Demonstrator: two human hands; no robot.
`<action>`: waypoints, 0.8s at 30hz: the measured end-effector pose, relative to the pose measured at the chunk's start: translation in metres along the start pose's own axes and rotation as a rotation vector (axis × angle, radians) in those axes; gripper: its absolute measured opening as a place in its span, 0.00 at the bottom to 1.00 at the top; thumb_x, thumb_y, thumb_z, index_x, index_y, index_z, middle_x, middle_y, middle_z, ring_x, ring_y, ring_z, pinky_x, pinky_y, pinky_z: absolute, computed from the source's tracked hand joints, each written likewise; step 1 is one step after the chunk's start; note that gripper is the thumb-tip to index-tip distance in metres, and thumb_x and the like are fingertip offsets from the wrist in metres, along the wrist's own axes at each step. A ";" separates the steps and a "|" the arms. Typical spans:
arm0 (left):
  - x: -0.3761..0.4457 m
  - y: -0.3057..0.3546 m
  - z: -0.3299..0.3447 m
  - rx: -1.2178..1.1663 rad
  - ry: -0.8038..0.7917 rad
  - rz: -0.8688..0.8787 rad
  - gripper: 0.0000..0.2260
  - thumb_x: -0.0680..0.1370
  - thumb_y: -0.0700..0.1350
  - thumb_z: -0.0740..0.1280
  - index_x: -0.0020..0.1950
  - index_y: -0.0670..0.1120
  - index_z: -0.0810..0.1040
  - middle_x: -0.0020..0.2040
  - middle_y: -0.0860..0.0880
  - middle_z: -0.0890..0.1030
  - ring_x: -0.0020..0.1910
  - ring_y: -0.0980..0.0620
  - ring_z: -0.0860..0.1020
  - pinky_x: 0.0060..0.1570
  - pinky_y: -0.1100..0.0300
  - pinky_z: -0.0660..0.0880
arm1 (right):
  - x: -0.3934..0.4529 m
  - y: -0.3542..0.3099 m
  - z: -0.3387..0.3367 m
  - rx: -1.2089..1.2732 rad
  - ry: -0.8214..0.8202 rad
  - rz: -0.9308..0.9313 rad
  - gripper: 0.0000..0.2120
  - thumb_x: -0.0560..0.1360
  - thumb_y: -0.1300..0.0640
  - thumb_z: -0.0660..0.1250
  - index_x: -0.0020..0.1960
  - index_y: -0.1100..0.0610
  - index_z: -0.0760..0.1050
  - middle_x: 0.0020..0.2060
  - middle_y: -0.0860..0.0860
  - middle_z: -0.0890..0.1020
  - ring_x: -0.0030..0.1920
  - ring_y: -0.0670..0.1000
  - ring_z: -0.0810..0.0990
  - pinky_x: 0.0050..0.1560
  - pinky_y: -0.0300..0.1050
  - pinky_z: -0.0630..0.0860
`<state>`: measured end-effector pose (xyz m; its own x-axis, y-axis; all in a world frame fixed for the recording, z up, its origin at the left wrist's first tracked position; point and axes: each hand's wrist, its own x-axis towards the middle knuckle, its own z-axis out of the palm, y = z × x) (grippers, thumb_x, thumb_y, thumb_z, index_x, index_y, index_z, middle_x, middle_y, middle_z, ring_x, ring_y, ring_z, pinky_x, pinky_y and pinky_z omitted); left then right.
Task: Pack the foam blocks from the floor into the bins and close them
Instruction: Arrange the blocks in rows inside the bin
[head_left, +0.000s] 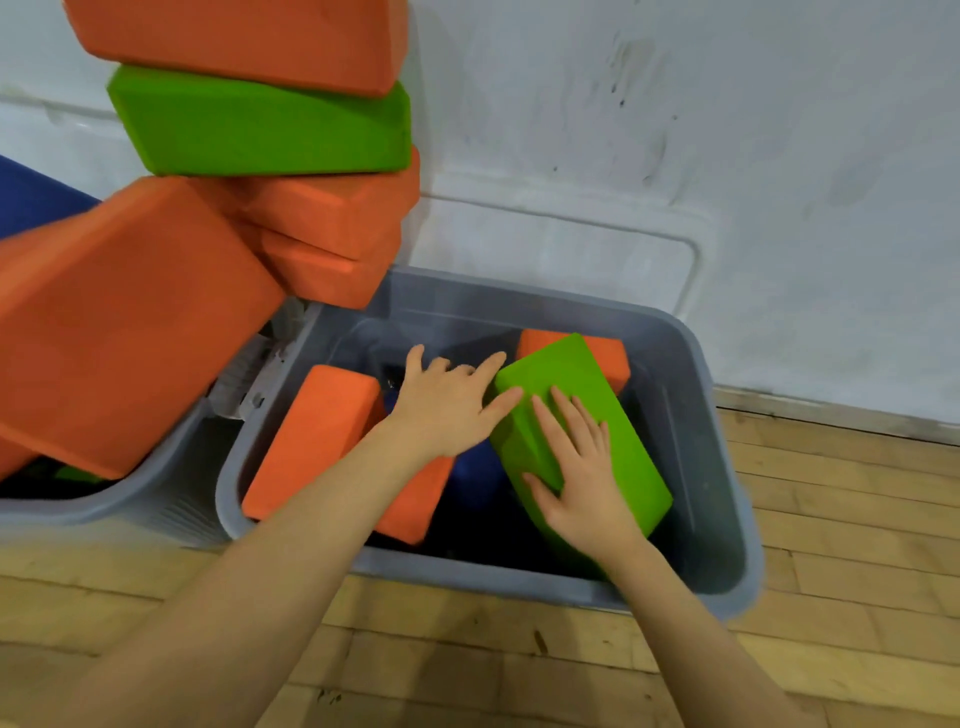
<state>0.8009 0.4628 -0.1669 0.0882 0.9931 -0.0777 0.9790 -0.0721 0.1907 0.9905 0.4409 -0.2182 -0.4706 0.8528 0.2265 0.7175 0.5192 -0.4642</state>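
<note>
A grey bin (727, 519) stands against the wall with foam blocks inside. A green block (597, 395) lies tilted in its right half. My right hand (576, 478) rests flat on the green block with fingers spread. My left hand (447, 405) lies flat beside it, fingertips touching the block's left edge. An orange block (317, 431) lies in the bin's left half, partly under my left forearm. Another orange block (608, 353) shows behind the green one. Something dark blue (475, 473) sits low between them.
A second grey bin (156, 483) to the left holds a tall leaning pile: a large orange block (119, 322), more orange blocks (332, 234) and a green block (260, 124). A white lid (561, 239) leans on the wall. Wooden floor (467, 649) lies in front.
</note>
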 end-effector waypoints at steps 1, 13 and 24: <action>0.001 0.003 -0.001 -0.022 0.001 0.010 0.26 0.79 0.63 0.47 0.75 0.53 0.58 0.65 0.49 0.75 0.68 0.43 0.66 0.69 0.41 0.45 | -0.002 0.001 -0.002 -0.006 0.011 0.025 0.38 0.71 0.50 0.65 0.76 0.43 0.50 0.76 0.51 0.53 0.76 0.56 0.48 0.71 0.66 0.49; -0.032 0.033 -0.021 -0.235 0.171 0.002 0.20 0.80 0.58 0.55 0.72 0.60 0.62 0.65 0.55 0.73 0.62 0.51 0.73 0.64 0.48 0.54 | -0.006 -0.015 -0.033 0.262 0.196 0.119 0.30 0.75 0.41 0.55 0.74 0.41 0.50 0.75 0.54 0.59 0.75 0.59 0.55 0.70 0.65 0.58; -0.040 0.071 -0.029 -0.742 0.341 -0.015 0.20 0.68 0.59 0.66 0.59 0.61 0.76 0.56 0.55 0.71 0.58 0.55 0.73 0.61 0.45 0.68 | -0.021 -0.013 -0.060 0.237 0.179 0.087 0.39 0.74 0.52 0.69 0.75 0.43 0.48 0.76 0.56 0.54 0.76 0.54 0.48 0.72 0.50 0.52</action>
<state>0.8618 0.4206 -0.1218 -0.1024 0.9757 0.1939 0.5923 -0.0968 0.7999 1.0217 0.4193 -0.1656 -0.2991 0.9008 0.3148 0.6014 0.4341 -0.6707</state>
